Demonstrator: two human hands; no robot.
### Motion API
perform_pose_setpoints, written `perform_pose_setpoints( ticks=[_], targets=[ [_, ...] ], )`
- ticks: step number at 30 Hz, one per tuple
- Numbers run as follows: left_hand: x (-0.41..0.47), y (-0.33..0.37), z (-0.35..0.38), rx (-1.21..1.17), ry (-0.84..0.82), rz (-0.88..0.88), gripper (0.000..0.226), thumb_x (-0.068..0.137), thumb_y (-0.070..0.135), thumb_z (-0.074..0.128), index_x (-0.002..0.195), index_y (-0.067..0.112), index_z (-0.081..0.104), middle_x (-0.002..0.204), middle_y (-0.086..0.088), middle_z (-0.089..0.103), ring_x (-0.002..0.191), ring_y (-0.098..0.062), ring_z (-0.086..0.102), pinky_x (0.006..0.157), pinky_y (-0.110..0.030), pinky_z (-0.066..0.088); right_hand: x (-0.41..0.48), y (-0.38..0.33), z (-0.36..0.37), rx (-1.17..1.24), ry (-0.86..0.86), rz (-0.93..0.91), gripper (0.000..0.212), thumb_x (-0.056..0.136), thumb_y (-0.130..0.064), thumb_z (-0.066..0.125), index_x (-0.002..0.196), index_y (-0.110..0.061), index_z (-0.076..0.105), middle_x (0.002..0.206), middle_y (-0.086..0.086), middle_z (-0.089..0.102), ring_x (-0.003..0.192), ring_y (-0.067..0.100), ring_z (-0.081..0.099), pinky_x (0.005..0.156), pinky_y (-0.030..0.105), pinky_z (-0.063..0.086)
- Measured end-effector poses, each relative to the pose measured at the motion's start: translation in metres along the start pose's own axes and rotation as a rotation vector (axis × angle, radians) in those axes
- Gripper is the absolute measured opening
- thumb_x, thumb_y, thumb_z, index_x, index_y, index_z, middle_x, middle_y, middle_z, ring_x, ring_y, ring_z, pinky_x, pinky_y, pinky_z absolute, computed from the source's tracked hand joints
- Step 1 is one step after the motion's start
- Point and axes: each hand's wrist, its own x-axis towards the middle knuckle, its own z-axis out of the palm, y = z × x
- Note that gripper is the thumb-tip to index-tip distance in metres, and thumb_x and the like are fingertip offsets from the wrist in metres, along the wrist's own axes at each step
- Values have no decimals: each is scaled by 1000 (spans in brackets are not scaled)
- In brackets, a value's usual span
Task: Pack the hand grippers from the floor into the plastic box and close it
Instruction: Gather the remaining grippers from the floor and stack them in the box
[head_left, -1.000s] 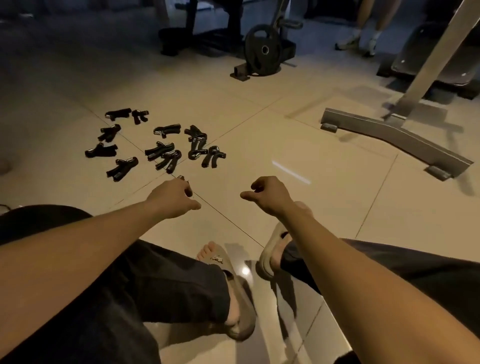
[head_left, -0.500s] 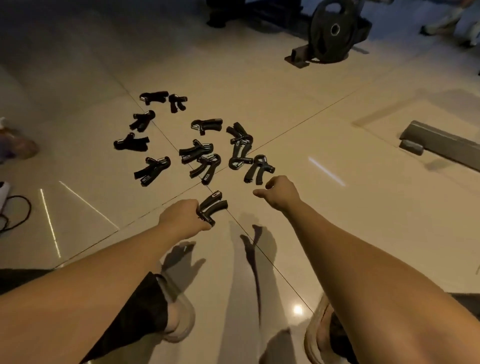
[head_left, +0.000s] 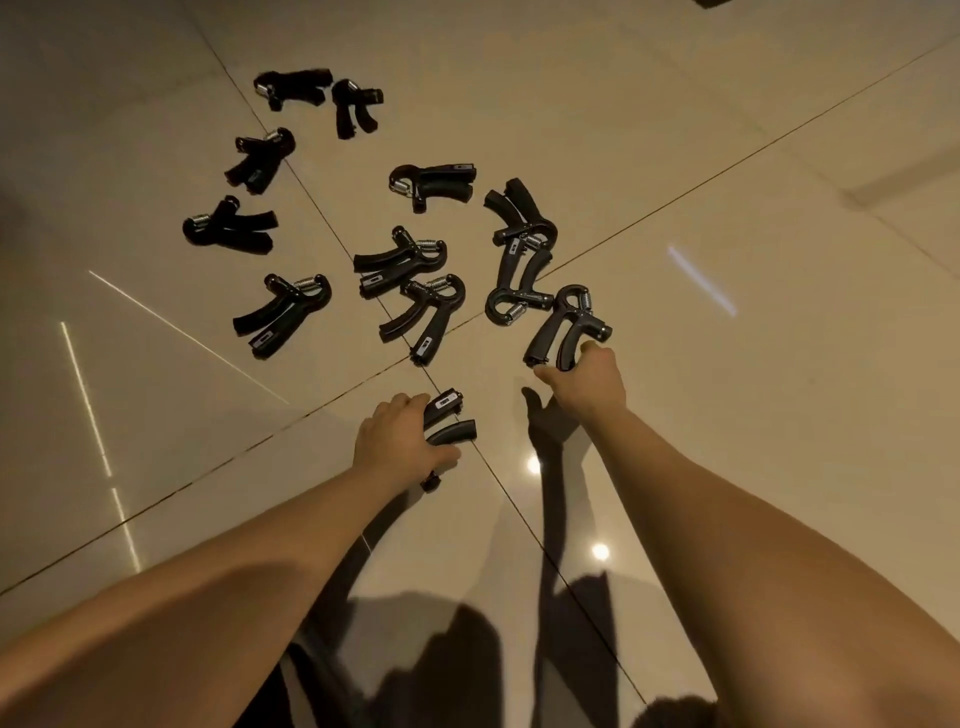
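Several black hand grippers with steel springs lie scattered on the beige tiled floor (head_left: 727, 415), in a loose cluster ahead of me. My left hand (head_left: 400, 441) is closed around one hand gripper (head_left: 447, 421) low over the floor, its two handles sticking out to the right. My right hand (head_left: 587, 384) touches the handle ends of the nearest hand gripper (head_left: 566, 327), thumb and fingers on either side of the handles. The plastic box is nowhere in view.
Dark grout lines cross the glossy floor under the cluster. Bright light reflections sit near my right forearm. My shadow and dark trousers (head_left: 441, 675) fill the bottom of the view. A dark object corner (head_left: 717, 2) shows at the top edge.
The view has dropped closer to the floor. My right hand has reached forward onto the nearest hand gripper. My left hand still holds its gripper, lower over the tiles.
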Motion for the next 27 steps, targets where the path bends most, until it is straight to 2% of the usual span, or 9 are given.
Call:
perform_pose_setpoints(
  ticks=[4,6,10,14,17,19,21,24,27],
  targets=[
    [11,-5,16,-37,30,5,75,72,46,80,137,21,52,119,-2,53,110,-25,48,90,-42,48,23,-11,14,26,70,89,94,71,-68,75,138,-9,45,132,13,52,121,35,53,97,54,50],
    [15,-6,18,-19,47,31,71,75,40,80,138,23,52,118,-1,54,109,-24,49,91,-40,46,32,-21,18,10,106,150,101,74,-71,70,145,-8,37,143,14,45,133,36,42,104,53,44],
    [22,-11,17,78,-2,177,71,78,34,76,144,30,49,122,3,53,114,-21,47,102,-37,34,44,-26,23,-90,141,197,97,77,-66,72,144,-5,36,145,17,41,134,35,39,105,52,39],
    [23,-17,16,101,-15,236,74,75,21,70,144,36,48,133,4,47,130,-21,36,119,-45,17,46,-16,22,-176,120,151,86,78,-53,76,141,-6,42,141,15,43,131,35,42,105,51,40],
    [20,-20,13,105,-51,231,78,72,13,67,145,37,48,143,3,41,138,-20,29,122,-48,9,39,-6,14,-248,81,112,76,78,-44,76,138,-9,45,137,14,45,129,35,43,103,49,42],
    [17,-20,11,114,-69,234,76,74,16,69,144,38,48,136,5,45,133,-19,36,122,-46,11,29,5,12,-343,76,85,74,77,-41,76,136,-10,44,134,13,45,127,34,43,100,48,42],
    [12,-20,12,132,-60,233,70,76,28,73,141,38,49,123,8,49,123,-19,44,119,-45,18,15,17,13,-436,81,43,74,77,-42,76,135,-9,44,133,13,45,126,33,43,97,46,42],
    [0,-16,19,125,-55,203,73,72,46,80,138,34,51,111,7,51,109,-18,49,103,-39,33,-6,33,15,-503,73,-1,77,78,-48,77,135,-9,44,133,13,46,125,32,44,94,45,43],
    [-18,-17,31,41,-57,164,75,69,51,83,135,31,54,105,4,52,100,-19,51,87,-35,40,-24,49,13,-509,44,-19,67,79,-39,76,131,-9,45,130,12,48,123,31,45,92,42,45]
  ],
)
